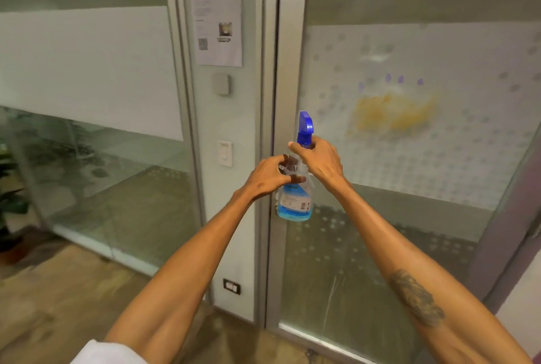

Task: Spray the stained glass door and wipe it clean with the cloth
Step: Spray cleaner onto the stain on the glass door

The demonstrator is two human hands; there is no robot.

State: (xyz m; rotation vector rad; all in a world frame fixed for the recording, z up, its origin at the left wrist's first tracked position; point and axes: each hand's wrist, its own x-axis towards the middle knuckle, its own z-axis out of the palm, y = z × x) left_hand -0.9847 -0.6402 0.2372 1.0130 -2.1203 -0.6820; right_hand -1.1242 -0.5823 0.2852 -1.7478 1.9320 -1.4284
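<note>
Hands meet at centre frame around the bottle (295,199): the left hand (268,177) is closed on its clear neck, and the right hand (320,160) grips just under the blue trigger head (305,126). Up and to the right, well apart from both hands, the glass door (409,232) carries a yellow stain (393,113) with small purple spots (400,79) above it.

Both hands gripped spray bottle (295,196): left hand (268,177) on body, right hand (320,160) at neck; yellow stain (392,113) on glass door (409,158).
</note>
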